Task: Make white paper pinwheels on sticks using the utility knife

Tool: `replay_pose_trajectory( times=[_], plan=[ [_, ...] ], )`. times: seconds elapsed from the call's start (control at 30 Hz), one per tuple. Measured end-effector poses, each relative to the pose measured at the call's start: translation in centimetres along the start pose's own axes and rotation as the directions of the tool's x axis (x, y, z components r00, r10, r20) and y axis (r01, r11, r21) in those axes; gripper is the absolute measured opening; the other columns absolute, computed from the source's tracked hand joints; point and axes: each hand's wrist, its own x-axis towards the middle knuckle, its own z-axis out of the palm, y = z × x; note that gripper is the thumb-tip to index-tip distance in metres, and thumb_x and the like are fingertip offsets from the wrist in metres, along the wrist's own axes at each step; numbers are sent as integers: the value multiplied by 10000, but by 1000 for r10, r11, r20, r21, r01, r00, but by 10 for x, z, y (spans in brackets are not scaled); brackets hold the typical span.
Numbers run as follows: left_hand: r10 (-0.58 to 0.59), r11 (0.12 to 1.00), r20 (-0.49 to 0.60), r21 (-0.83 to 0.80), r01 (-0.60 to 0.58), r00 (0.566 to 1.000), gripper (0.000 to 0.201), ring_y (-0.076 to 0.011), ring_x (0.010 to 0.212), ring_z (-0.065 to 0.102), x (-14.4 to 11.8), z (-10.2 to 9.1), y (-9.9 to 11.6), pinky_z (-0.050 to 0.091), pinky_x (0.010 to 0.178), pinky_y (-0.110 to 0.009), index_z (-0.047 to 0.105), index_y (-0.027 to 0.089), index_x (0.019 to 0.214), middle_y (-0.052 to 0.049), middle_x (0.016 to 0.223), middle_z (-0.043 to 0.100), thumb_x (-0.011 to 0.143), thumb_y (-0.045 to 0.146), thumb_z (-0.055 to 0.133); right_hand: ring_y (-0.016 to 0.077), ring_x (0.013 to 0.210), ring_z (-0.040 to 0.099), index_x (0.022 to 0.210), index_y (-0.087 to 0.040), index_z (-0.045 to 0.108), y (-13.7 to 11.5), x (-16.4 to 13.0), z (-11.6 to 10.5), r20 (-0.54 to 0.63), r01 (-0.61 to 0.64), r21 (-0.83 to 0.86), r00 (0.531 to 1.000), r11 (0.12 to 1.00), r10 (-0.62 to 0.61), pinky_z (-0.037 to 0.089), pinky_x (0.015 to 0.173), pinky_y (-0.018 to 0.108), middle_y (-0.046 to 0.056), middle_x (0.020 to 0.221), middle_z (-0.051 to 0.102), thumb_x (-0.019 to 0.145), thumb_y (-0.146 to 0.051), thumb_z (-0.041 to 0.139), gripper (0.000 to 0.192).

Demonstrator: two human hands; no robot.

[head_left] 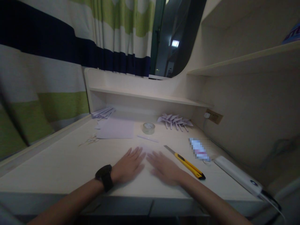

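My left hand, with a black watch on its wrist, lies flat near the desk's front with fingers stretched out. Beside it, my right hand is also flat and somewhat blurred, its fingertips close to the left ones. A pale sheet of paper seems to lie beneath the fingertips, but its edges are hard to make out. Just beyond sits a thin white stick. A yellow utility knife, blade out, rests to the right of my right hand. A roll of clear tape lies farther back.
White paper sheets and a bundle of folded paper strips lie back left, near loose strings. Several paper pinwheels are back right. A blurred-out phone and white power strip line the right side, below shelves.
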Motion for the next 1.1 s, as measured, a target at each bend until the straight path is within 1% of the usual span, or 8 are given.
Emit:
replay_pose_trajectory(
  times=[0.17, 0.37, 0.47, 0.6, 0.67, 0.8, 0.97, 1.1],
  plan=[
    [46, 999, 13, -3, -46, 999, 538, -237, 1394, 198, -12, -6, -6, 134, 1130, -472, 211, 227, 1469, -71, 1509, 247, 975, 440, 197, 242, 1415, 111, 1463, -208, 230, -3, 0, -3, 22, -10, 4, 1000, 1000, 10, 82, 1142, 484, 83, 1520, 201, 954, -509, 268, 593],
    [54, 998, 41, -21, -53, 998, 522, -212, 1374, 259, -48, -26, -21, 236, 1120, -407, 264, 230, 1454, -45, 1497, 263, 972, 429, 249, 243, 1414, 115, 1461, -205, 240, -4, 1, -4, 29, -7, 10, 1000, 1000, 6, 80, 1140, 491, 84, 1518, 216, 958, -501, 258, 584],
    [30, 999, 20, -12, -29, 999, 507, -225, 1338, 339, -65, -41, -25, 306, 1090, -403, 403, 225, 1393, -47, 1449, 367, 954, 450, 286, 247, 1414, 115, 1462, -201, 238, -5, 1, -4, 29, -12, 9, 1000, 1000, 11, 78, 1139, 488, 82, 1522, 206, 957, -507, 246, 590],
    [-78, 989, 23, 130, 74, 997, 553, -288, 1278, 426, -67, -53, -19, 364, 1043, -441, 563, 104, 1257, -159, 1363, 476, 947, 448, 260, 250, 1413, 123, 1461, -203, 240, -6, -1, -5, 19, -14, 20, 1000, 1000, 14, 77, 1137, 491, 78, 1522, 208, 958, -506, 244, 587],
    [-89, 979, 1, 185, 87, 996, 564, -296, 1289, 409, -56, -50, -9, 346, 1052, -453, 554, 78, 1260, -184, 1371, 462, 952, 434, 242, 249, 1412, 129, 1457, -210, 251, -6, -1, -5, 12, -8, 26, 1000, 1000, 7, 75, 1135, 497, 79, 1520, 219, 959, -498, 258, 576],
    [71, 989, 10, 130, -72, 997, 547, -271, 1373, 255, -22, -28, 15, 222, 1108, -487, 419, 158, 1380, -123, 1474, 326, 963, 451, 221, 249, 1410, 141, 1456, -215, 252, -3, 1, 0, 0, -4, 18, 1000, 1000, 4, 76, 1133, 504, 82, 1516, 230, 959, -493, 269, 570],
    [-8, 997, 61, 75, 3, 998, 656, -324, 1380, 207, -6, -2, 17, 189, 1081, -572, 302, 136, 1439, -165, 1488, 258, 937, 547, 206, 238, 1412, 129, 1459, -215, 238, 1, 4, 7, -7, 0, 15, 1000, 1000, 0, 83, 1134, 496, 78, 1514, 241, 955, -492, 294, 578],
    [-15, 999, 84, 34, 12, 996, 662, -304, 1389, 189, -12, -4, 13, 178, 1093, -551, 268, 141, 1451, -152, 1497, 229, 936, 550, 196, 245, 1410, 142, 1452, -193, 262, 0, 0, 2, -15, -4, 2, 1000, 1000, 4, 107, 1133, 492, 89, 1507, 261, 953, -490, 300, 582]
  ],
)
